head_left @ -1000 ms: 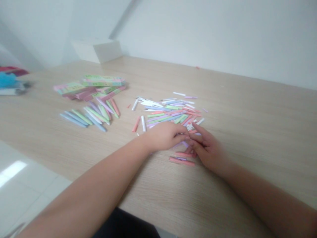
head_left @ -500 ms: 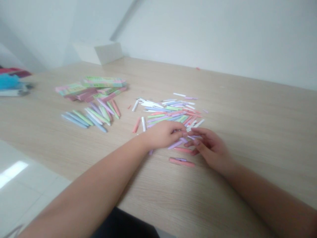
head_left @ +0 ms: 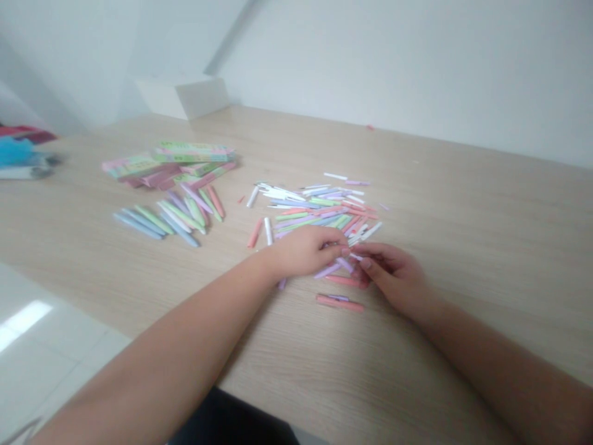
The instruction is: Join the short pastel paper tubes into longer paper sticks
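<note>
Lower middle of the frame, a pink pen (head_left: 340,302) lies loose on the bench (head_left: 463,204). Just past it both hands meet on a purple pen (head_left: 328,270): the left hand (head_left: 303,250) has its grip pinched shut on it, while the right hand (head_left: 393,278) curls at its end, can't tell if clamped. Looks like a fit-the-parts-together step, so the next move wants a steady hold and straight lineup, with the loose pile (head_left: 319,210) right behind and the row of pens (head_left: 171,216) and boxes (head_left: 171,162) upper left.

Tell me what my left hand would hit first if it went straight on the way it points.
Most likely the right hand: the left hand points rightward at it, fingertips nearly touching. A lilac piece lies just under that line, though blur hides the exact gap.
</note>
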`<state>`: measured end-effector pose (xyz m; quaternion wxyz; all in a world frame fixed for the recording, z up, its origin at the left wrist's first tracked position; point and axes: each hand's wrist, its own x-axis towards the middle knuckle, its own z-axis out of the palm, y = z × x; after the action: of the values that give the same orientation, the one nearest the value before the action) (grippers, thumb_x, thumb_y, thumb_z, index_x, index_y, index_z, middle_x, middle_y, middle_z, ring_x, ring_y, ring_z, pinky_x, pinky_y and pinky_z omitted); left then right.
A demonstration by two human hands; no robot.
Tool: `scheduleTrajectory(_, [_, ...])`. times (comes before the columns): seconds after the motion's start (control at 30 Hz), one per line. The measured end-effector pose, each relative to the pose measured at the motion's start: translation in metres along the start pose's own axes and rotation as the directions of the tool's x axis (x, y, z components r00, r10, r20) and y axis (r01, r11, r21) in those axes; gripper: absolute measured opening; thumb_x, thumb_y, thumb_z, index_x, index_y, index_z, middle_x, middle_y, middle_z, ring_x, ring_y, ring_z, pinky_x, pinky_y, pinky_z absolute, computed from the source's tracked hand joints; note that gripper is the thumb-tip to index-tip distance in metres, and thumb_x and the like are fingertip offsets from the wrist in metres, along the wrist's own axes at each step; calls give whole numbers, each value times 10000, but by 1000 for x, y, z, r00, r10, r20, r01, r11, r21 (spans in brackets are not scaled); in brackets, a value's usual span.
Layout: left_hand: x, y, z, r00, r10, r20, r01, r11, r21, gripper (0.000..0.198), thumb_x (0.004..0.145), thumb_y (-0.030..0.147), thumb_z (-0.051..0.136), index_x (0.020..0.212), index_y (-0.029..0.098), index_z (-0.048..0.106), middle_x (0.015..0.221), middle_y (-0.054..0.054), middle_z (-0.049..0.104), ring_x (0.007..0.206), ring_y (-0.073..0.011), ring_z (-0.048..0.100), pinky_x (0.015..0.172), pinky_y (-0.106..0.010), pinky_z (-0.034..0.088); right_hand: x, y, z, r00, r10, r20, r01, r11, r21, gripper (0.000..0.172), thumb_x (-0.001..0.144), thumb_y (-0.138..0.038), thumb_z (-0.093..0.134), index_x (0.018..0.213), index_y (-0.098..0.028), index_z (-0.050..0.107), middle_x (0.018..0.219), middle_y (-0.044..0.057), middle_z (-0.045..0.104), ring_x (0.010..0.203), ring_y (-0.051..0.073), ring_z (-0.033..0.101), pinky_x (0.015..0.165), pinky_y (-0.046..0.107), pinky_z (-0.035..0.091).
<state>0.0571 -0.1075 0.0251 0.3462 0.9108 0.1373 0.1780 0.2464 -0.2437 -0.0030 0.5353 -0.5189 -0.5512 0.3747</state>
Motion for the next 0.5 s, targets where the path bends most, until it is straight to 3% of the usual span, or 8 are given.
scheduleTrajectory(0.1, [1, -2, 1, 1000, 8, 11, -8, 1000, 17, 256, 984, 349, 504, 981, 208, 717, 937, -10, 725, 848, -144, 624, 753, -269, 450, -1, -2, 0, 998, 17, 59, -17, 1000, -12, 214, 949, -336, 679, 1153, -280, 715, 724, -9, 731, 596, 124, 680, 554, 247, 596])
scheduleTrajectory(0.27, [2, -2, 2, 1000, 8, 26, -8, 1000, 25, 296, 993, 372, 481, 976, 204, 723, 926, -19, 727, 844, -152, 626, 744, -275, 452, -3, -2, 0, 993, 40, 108, -39, 999, -8, 255, 949, -335, 681, 1202, -310, 698, 823, -1, 762, 696, 129, 720, 633, 254, 617])
scheduleTrajectory(0.5, [1, 0, -1, 999, -30, 13, 30, 999, 12, 259, 970, 359, 513, 996, 202, 717, 932, -20, 727, 825, -149, 622, 743, -278, 458, 0, -1, 3, 997, 81, -8, -80, 997, 9, 246, 891, -397, 745, 1086, -256, 696, 817, 21, 758, 718, 153, 727, 612, 263, 618])
